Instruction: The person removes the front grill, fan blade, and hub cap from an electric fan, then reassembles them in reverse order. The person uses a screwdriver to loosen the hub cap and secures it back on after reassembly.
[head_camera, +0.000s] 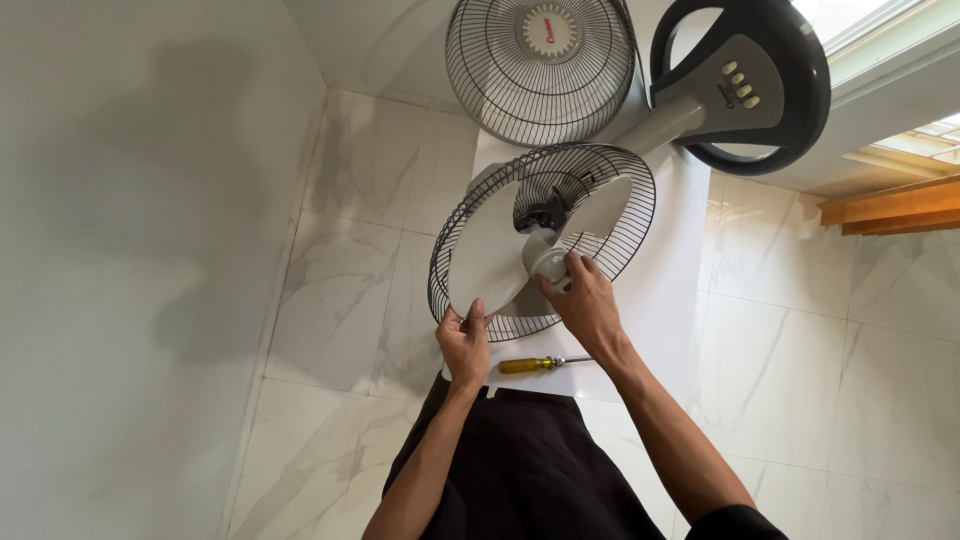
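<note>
Two bare hands worked on a partly dismantled fan lying on a white surface (660, 290). The left hand (466, 343) gripped the tip of a white fan blade (488, 255) at the near rim of the rear wire guard (620, 215), fingers curled around it. The right hand (588, 305) had its fingers closed around the white hub cap (549, 265) at the blade's centre. A yellow-handled screwdriver (540, 364) lay near the surface's near edge. The detached front grille (540, 65) and the round black base (745, 85) sat at the far end.
</note>
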